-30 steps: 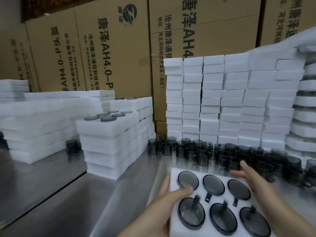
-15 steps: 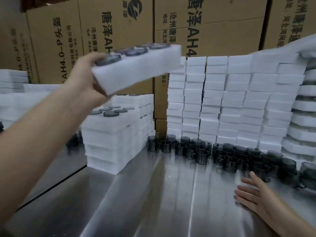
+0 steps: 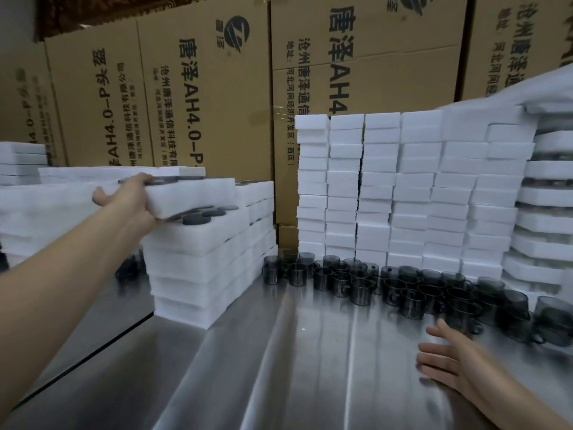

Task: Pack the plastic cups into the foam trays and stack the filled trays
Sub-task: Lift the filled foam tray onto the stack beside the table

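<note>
Steel bench (image 3: pixel 310 367); left hand (image 3: pixel 130 197) seemingly grips tray (image 3: pixel 192 193).

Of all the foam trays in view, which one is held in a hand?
The filled tray that the left hand grips at its end, tilted over the near left stack; every other tray lies flat in a stack, untouched.

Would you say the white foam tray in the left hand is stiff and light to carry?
Probably stiff: the white foam tray looks straight with the left hand holding only its near end. Likely light, as one hand lifts it, though its far end may rest on the white tray stack. A hard grip might dent the foam.
</note>
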The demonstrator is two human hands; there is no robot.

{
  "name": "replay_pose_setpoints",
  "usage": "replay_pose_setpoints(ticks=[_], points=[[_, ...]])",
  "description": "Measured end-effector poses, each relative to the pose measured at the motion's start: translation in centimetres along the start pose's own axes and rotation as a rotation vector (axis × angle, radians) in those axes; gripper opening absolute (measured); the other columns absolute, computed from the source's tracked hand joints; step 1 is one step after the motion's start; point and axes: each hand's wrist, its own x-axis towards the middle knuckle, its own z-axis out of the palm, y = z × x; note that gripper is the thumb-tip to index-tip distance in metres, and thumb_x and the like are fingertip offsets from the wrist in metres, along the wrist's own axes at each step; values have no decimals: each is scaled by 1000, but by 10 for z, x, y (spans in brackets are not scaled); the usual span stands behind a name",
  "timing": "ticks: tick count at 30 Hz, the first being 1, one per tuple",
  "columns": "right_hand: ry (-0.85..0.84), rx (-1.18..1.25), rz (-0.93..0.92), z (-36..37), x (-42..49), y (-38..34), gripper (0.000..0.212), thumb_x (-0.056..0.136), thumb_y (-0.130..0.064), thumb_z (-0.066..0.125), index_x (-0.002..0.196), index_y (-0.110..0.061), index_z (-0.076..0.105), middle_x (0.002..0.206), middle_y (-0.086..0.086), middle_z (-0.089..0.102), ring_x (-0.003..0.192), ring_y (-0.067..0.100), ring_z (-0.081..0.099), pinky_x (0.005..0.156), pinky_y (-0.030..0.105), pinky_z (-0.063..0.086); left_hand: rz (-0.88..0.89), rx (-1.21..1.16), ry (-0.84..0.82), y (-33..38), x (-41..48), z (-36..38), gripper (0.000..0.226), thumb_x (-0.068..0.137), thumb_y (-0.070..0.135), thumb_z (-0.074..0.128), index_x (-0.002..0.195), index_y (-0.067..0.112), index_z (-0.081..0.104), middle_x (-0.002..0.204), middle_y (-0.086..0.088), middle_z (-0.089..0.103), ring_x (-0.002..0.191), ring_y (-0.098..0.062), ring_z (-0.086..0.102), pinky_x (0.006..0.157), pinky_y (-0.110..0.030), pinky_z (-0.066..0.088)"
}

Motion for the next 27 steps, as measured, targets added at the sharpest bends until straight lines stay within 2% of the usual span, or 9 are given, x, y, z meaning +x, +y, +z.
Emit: replay_pose_setpoints(ticks=[3, 5, 8, 10, 12, 16, 22, 27], points=[[-4, -24, -5, 2, 2, 1, 44, 106, -40, 56, 130, -3, 61, 123, 34, 65, 110, 50, 67, 76, 47, 59, -22, 10, -81, 10, -2, 19, 76, 96, 23, 74, 159, 33, 32, 150, -7, 52, 116, -31, 67, 81, -57, 65], [5, -35, -20, 1, 3, 1, 45, 107, -38, 56, 131, -1, 61, 123, 37, 64, 110, 51, 66, 83, 51, 57, -37, 20, -107, 7, -4, 28, 72, 99, 27, 72, 160, 33, 33, 149, -7, 57, 113, -29, 71, 78, -54, 66], [13, -51, -24, 0, 3, -1, 45, 107, -36, 55, 132, 1, 60, 123, 39, 64, 110, 52, 66, 90, 55, 54, -8, 7, 3, -17, -5, 36, 93, 94, 26, 78, 164, 42, 18, 153, -9, 49, 115, -31, 65, 89, -56, 64], [-1, -61, -15, 1, 1, -2, 44, 107, -37, 55, 130, -1, 61, 120, 37, 66, 110, 52, 67, 84, 51, 56, 61, 38, 88, -35, -7, 36, 98, 91, 30, 79, 164, 45, 15, 155, -9, 45, 114, -30, 56, 100, -51, 59], [-18, -71, -7, 1, -1, -2, 42, 107, -39, 55, 128, -3, 63, 117, 36, 68, 106, 49, 69, 78, 47, 57, 100, 38, 144, -41, -7, 37, 98, 89, 35, 78, 163, 48, 15, 154, -8, 45, 114, -30, 53, 104, -50, 56], [-19, -72, -2, 2, -2, -3, 43, 107, -39, 55, 128, -3, 63, 114, 36, 69, 97, 46, 70, 75, 46, 57, 30, -51, 112, -32, -2, 38, 101, 87, 28, 80, 161, 51, 15, 159, -6, 37, 121, -41, 59, 92, -61, 61], [-14, -84, -9, 2, -5, -4, 42, 107, -39, 55, 128, -3, 63, 114, 38, 69, 95, 46, 70, 75, 46, 57, 40, -17, 86, -34, 0, 36, 101, 89, 24, 80, 163, 47, 15, 156, -7, 39, 120, -36, 59, 93, -58, 62], [-26, -104, -19, 4, -8, -6, 40, 107, -36, 55, 128, -3, 62, 116, 39, 67, 94, 45, 69, 76, 45, 57, 33, -13, 80, -34, 3, 36, 100, 89, 24, 79, 162, 48, 15, 155, -6, 38, 119, -37, 58, 90, -60, 63]])
